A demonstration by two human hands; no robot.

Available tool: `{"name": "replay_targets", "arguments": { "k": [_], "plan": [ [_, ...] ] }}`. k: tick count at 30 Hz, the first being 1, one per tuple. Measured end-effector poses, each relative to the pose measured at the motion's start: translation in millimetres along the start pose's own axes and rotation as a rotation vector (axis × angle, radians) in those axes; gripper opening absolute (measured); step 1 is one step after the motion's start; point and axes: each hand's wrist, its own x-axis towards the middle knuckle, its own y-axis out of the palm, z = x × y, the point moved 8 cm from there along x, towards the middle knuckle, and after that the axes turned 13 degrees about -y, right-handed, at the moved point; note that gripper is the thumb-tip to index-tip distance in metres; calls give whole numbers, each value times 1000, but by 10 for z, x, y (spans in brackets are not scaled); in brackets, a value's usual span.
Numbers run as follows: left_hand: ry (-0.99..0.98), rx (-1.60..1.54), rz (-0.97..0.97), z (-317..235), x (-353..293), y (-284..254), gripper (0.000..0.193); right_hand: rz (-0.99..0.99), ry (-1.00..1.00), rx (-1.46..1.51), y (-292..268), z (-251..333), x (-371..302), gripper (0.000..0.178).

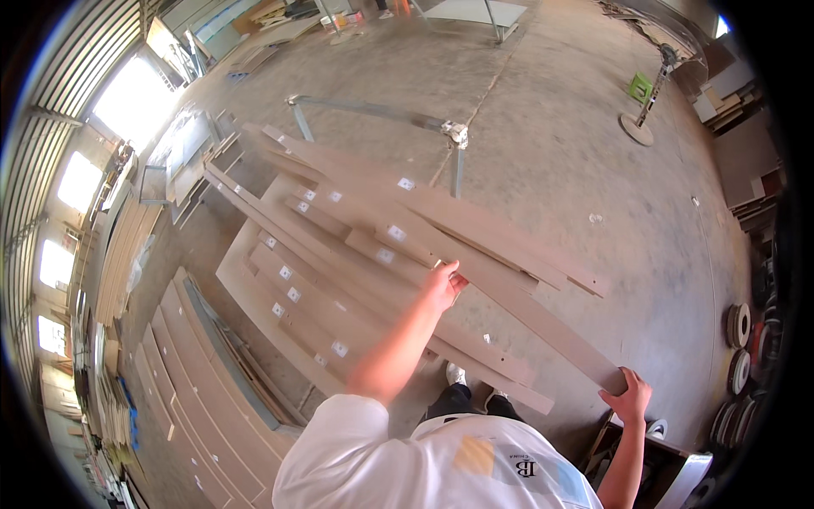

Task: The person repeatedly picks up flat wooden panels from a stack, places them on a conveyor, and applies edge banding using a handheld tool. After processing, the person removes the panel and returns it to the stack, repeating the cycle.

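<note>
Daylight glared through windows point(79, 181) far left of the left hand point(444, 286); boards point(292, 159) beyond its grip looked soft, and fisheye distortion curved the corrugated wall point(80, 61).

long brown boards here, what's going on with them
A person in a white shirt has a long brown board: the right hand grips its near end, and the left hand holds it farther along. Other brown boards, many with small white labels, lie overlapping beside it. More boards lie at the lower left.
</note>
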Motion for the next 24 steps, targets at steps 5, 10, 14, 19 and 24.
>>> {"name": "replay_targets", "arguments": {
  "k": [5, 10, 14, 19, 24],
  "plan": [
    [-15, 222, 17, 399, 28, 41, 41, 138, -42, 17, 467, -321, 763, 68],
    [-137, 361, 53, 1282, -786, -35, 46, 181, -90, 39, 1143, -364, 1850, 74],
    [-318, 436, -218, 2269, -1363, -926, 40, 255, -143, 30, 1627, -113, 2723, 79],
    [-256, 339, -397, 3135, -2225, -1782, 40, 309, -154, 7, 2105, 48, 3485, 83],
    [-267, 346, -574, 3473, -2684, -1817, 43, 339, -161, -63, 2394, 32, 3746, 86]
  ]
}}
